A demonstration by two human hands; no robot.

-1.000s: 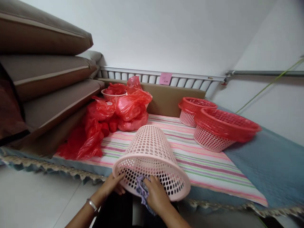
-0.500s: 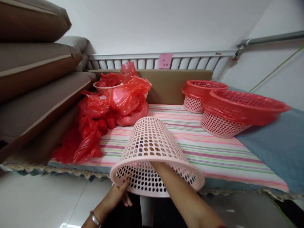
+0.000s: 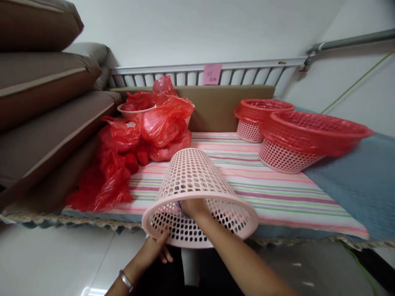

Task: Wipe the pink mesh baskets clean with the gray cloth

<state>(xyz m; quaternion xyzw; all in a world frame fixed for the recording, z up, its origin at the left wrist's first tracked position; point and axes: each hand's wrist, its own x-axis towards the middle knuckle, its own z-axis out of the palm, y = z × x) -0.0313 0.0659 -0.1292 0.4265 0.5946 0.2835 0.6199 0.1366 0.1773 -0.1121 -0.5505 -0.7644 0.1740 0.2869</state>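
A pale pink perforated plastic basket lies on its side, its wide mouth facing me over the bed's front edge. My left hand grips the lower left of its rim, thumb inside and fingers underneath. Through the mouth reaches my right hand, closed against the inner wall. A bit of purple cloth shows at its fingers, most of it hidden by the hand and the rim.
Red plastic bags are heaped at the back left beside stacked brown cushions. Two baskets with red bags over their rims stand at the right on the striped sheet. A pink note hangs behind.
My right hand has drawn back from deep in the basket towards its mouth, and the purple cloth now shows. The left hand keeps its grip on the rim.
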